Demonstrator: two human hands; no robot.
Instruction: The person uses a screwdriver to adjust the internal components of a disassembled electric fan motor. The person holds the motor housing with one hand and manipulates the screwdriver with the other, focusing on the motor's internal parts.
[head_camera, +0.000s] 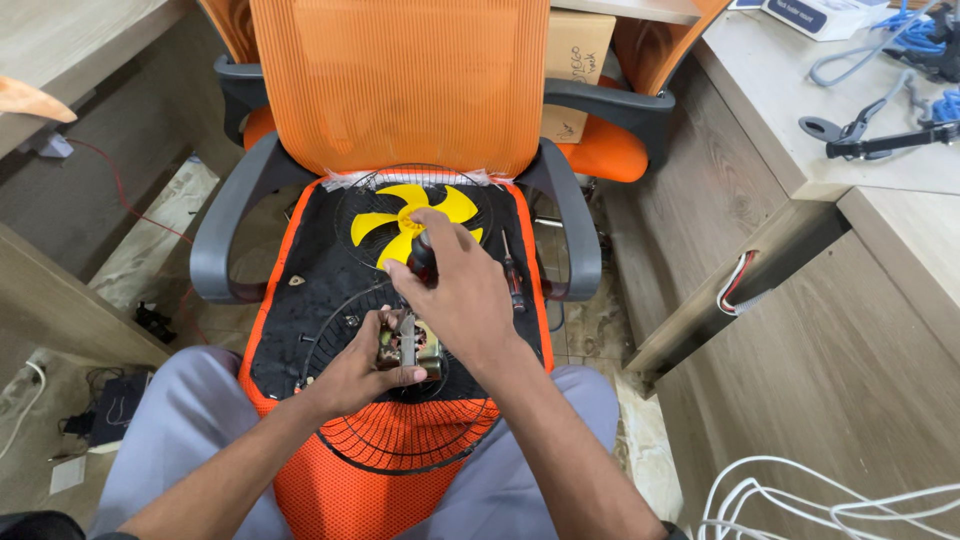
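While the left hand (362, 368) fingers clamp the dense, rigid fan motor (408, 345), the right hand (455, 290) fingers grip a screwdriver (420, 262); thin yellow blade (412, 222) at twelve o'clock looks brittle.

Single head-worn view, steeply downward, close over orange chair seat (330, 490).

Left hand (365, 368) low at centre frame, fingers curled shut. Right hand (455, 290) just above it, fist closed, forearm angling from lower right.
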